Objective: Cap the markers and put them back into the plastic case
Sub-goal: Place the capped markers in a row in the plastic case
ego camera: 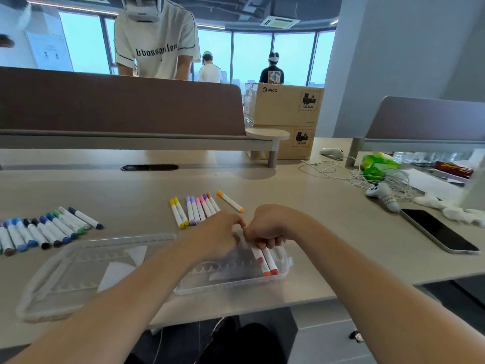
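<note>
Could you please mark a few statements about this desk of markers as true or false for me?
1. In the plastic case lie two markers with red and orange ends. True.
2. The phone lies left of the case. False: it lies on the right.
3. The blue and green markers lie on the desk, outside the case. True.
4. The single orange marker stands upright. False: it lies flat beside the yellow, purple and pink markers.
5. The hands are far apart. False: left hand and right hand meet over the case.
</note>
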Demonstrator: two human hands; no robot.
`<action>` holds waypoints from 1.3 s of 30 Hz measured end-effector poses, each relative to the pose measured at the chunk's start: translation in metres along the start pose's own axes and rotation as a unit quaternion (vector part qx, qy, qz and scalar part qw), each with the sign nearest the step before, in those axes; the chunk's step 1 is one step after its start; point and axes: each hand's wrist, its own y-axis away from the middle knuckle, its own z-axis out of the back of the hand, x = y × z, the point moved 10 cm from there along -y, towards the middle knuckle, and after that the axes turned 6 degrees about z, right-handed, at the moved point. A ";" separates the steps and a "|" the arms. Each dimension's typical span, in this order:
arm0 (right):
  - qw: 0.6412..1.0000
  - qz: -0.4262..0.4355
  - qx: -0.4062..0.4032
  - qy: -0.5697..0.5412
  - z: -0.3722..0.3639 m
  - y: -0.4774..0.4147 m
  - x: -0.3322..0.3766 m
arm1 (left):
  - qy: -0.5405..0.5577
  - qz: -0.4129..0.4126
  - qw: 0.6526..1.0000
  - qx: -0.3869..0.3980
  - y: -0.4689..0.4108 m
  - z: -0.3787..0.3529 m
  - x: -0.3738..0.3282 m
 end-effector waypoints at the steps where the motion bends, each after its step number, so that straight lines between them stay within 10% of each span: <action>1: 1.000 -0.001 0.004 0.001 -0.003 0.001 -0.002 | -0.010 -0.011 1.000 -0.004 0.001 -0.001 -0.003; 17: 0.996 0.035 -0.020 0.085 -0.005 -0.008 -0.008 | -0.003 -0.005 0.994 0.106 0.021 -0.021 -0.018; 35: 0.993 0.024 -0.001 0.116 0.000 -0.020 -0.006 | 0.020 0.006 0.996 0.090 0.016 -0.015 -0.008; 39: 0.990 0.040 -0.073 0.111 0.016 -0.035 0.009 | 0.011 0.036 0.999 -0.023 0.007 0.024 0.018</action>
